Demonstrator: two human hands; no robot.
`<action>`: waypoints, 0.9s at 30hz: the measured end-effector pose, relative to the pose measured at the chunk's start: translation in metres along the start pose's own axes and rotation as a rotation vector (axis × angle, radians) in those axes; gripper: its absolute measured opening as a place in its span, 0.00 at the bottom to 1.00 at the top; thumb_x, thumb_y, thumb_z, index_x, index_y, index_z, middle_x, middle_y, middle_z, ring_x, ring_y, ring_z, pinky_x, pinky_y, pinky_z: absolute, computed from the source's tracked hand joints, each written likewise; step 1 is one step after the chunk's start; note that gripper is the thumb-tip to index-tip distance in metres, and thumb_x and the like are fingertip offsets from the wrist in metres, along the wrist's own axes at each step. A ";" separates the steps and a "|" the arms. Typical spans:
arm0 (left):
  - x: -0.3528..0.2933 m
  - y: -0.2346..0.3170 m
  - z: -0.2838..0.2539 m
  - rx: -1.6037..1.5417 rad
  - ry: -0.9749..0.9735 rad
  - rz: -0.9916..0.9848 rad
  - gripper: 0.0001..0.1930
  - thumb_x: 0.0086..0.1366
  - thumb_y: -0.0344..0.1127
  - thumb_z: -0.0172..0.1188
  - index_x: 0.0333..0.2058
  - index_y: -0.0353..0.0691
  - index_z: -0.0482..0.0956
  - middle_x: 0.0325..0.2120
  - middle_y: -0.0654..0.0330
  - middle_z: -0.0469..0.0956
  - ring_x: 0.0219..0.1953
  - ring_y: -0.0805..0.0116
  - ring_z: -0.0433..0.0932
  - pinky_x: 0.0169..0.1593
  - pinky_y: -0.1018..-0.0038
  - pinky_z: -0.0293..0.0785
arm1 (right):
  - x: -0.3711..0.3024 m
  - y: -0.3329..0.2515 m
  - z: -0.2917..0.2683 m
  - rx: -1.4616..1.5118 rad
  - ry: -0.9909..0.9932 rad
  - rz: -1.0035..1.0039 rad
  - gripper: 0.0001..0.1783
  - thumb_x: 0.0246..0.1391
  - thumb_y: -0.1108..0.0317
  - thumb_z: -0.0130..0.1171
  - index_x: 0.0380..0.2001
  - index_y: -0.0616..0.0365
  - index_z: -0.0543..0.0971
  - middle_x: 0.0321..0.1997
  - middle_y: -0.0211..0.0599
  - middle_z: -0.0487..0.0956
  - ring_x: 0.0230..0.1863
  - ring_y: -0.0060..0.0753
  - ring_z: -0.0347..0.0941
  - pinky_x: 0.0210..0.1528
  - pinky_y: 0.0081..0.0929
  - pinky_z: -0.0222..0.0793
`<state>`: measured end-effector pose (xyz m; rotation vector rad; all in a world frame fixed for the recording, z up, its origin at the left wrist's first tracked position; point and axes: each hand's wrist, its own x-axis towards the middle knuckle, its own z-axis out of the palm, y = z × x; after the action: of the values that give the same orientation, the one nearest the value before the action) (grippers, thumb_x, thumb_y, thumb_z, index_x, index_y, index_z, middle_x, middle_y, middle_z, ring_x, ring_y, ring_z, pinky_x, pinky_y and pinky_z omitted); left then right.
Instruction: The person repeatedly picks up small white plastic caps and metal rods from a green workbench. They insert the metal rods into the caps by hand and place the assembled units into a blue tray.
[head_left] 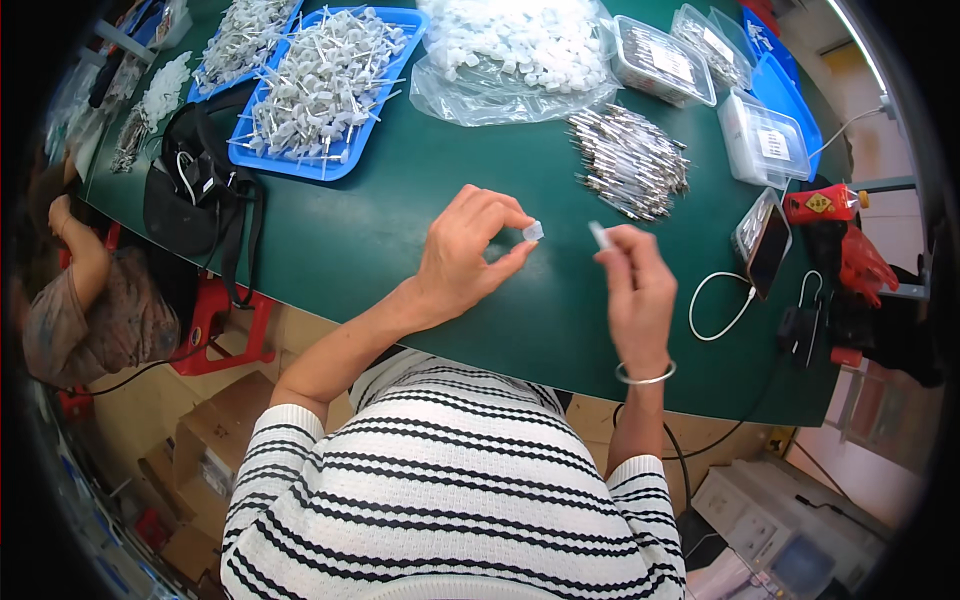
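Above the green table, my left hand (465, 250) pinches a small translucent white plastic cap (533, 231) between thumb and forefinger. To its right, my right hand (637, 280), slightly smeared by motion, is closed around a short whitish tube-like piece (600, 236). The cap and the tube-like piece are apart. Beyond my right hand lies a pile of slim clear tubes with metal ends (630, 160). An opened clear bag (460, 98) heaped with white plastic caps (530, 40) is at the far middle. A blue tray (345, 165) at the far left bears many capped thin pieces (325, 85).
Lidded plastic boxes (765, 140) stand at the far right. A phone (769, 245) with a white cable (722, 335) leans on another box. A black bag (190, 180) lies left, near another person's arm (90, 245). A red stool (225, 325) stands below the table's left edge.
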<state>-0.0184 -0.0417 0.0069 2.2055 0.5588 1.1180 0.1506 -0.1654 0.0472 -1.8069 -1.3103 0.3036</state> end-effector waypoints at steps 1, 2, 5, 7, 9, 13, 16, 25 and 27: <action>-0.001 0.000 0.001 0.024 0.010 0.009 0.13 0.47 0.24 0.68 0.32 0.40 0.77 0.32 0.59 0.78 0.33 0.62 0.75 0.35 0.70 0.71 | -0.003 -0.008 0.008 0.004 -0.023 -0.015 0.06 0.56 0.73 0.57 0.38 0.60 0.75 0.29 0.41 0.76 0.26 0.40 0.73 0.30 0.29 0.68; -0.001 0.000 0.001 0.048 0.020 0.018 0.13 0.46 0.24 0.68 0.32 0.40 0.77 0.32 0.59 0.78 0.33 0.61 0.75 0.35 0.70 0.71 | -0.004 -0.014 0.013 -0.002 -0.036 -0.037 0.06 0.56 0.73 0.57 0.38 0.60 0.75 0.29 0.40 0.76 0.25 0.40 0.73 0.28 0.30 0.68; -0.002 0.001 0.003 0.077 0.043 0.052 0.14 0.45 0.23 0.69 0.32 0.39 0.76 0.33 0.59 0.78 0.34 0.61 0.75 0.34 0.69 0.72 | -0.011 -0.022 0.025 -0.027 -0.063 -0.075 0.07 0.55 0.73 0.58 0.37 0.60 0.75 0.28 0.39 0.74 0.25 0.40 0.72 0.26 0.31 0.67; -0.003 -0.001 0.004 0.099 0.059 0.073 0.15 0.45 0.23 0.69 0.33 0.39 0.76 0.33 0.59 0.78 0.34 0.60 0.75 0.34 0.69 0.72 | -0.010 -0.023 0.029 -0.042 -0.060 -0.094 0.07 0.55 0.73 0.58 0.37 0.60 0.75 0.28 0.39 0.74 0.24 0.40 0.72 0.25 0.32 0.66; -0.003 -0.002 0.004 0.112 0.070 0.087 0.15 0.45 0.23 0.68 0.33 0.39 0.76 0.33 0.59 0.78 0.34 0.60 0.75 0.34 0.70 0.72 | -0.012 -0.019 0.034 -0.049 -0.049 -0.097 0.07 0.55 0.73 0.58 0.37 0.60 0.75 0.28 0.39 0.73 0.23 0.40 0.71 0.25 0.33 0.65; -0.003 0.000 0.004 0.120 0.069 0.095 0.15 0.45 0.23 0.69 0.33 0.39 0.76 0.33 0.59 0.77 0.34 0.60 0.75 0.34 0.69 0.72 | -0.012 -0.017 0.037 -0.059 -0.027 -0.097 0.06 0.55 0.73 0.58 0.36 0.61 0.75 0.27 0.39 0.73 0.23 0.41 0.71 0.24 0.33 0.65; -0.004 0.001 0.005 0.121 0.065 0.090 0.16 0.45 0.23 0.69 0.33 0.39 0.76 0.32 0.59 0.77 0.34 0.60 0.75 0.34 0.69 0.72 | -0.010 -0.016 0.038 -0.058 -0.026 -0.094 0.06 0.55 0.73 0.57 0.36 0.61 0.75 0.27 0.39 0.73 0.24 0.42 0.71 0.25 0.34 0.65; -0.004 0.000 0.009 0.096 0.084 0.099 0.17 0.45 0.24 0.69 0.36 0.39 0.77 0.32 0.59 0.77 0.33 0.61 0.74 0.33 0.70 0.72 | -0.011 -0.012 0.044 -0.037 -0.019 -0.097 0.03 0.56 0.74 0.55 0.33 0.61 0.73 0.28 0.40 0.73 0.25 0.44 0.71 0.25 0.35 0.65; -0.003 0.002 0.009 0.082 0.062 0.076 0.19 0.45 0.23 0.69 0.38 0.40 0.78 0.32 0.59 0.77 0.33 0.61 0.74 0.34 0.70 0.71 | -0.011 -0.011 0.045 -0.044 -0.016 -0.104 0.03 0.57 0.74 0.54 0.33 0.61 0.72 0.27 0.41 0.73 0.25 0.44 0.72 0.25 0.35 0.65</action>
<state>-0.0126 -0.0476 0.0026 2.2859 0.5602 1.2271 0.1107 -0.1519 0.0257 -1.7690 -1.4266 0.2350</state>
